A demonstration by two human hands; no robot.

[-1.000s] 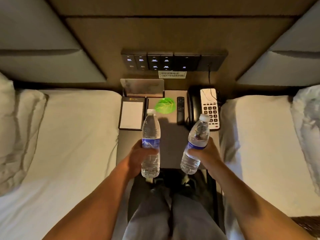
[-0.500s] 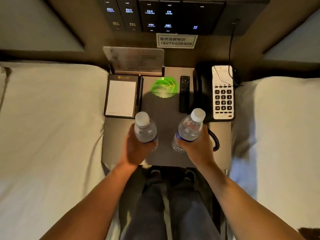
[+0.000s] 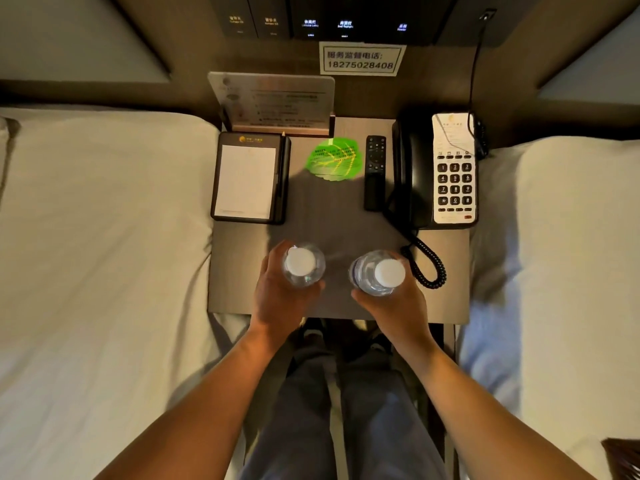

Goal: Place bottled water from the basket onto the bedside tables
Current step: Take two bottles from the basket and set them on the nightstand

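Observation:
I look almost straight down on a grey bedside table (image 3: 242, 271) between two beds. My left hand (image 3: 277, 299) grips a clear water bottle with a white cap (image 3: 300, 262), held upright over the table's front part. My right hand (image 3: 394, 306) grips a second capped water bottle (image 3: 388, 273) a little to the right, near the phone's coiled cord. Whether the bottles' bases touch the tabletop is hidden by the bottles themselves. No basket is in view.
On the table stand a notepad holder (image 3: 247, 180), a card stand (image 3: 273, 102), a green leaf card (image 3: 332, 159), a black remote (image 3: 375, 171) and a telephone (image 3: 446, 168) with coiled cord (image 3: 427, 265). White beds (image 3: 104, 237) flank both sides. A switch panel (image 3: 311, 15) sits on the wall.
I have leaned closer over the table. Both bottles have come down and forward over its front part and now appear from directly above, caps toward me.

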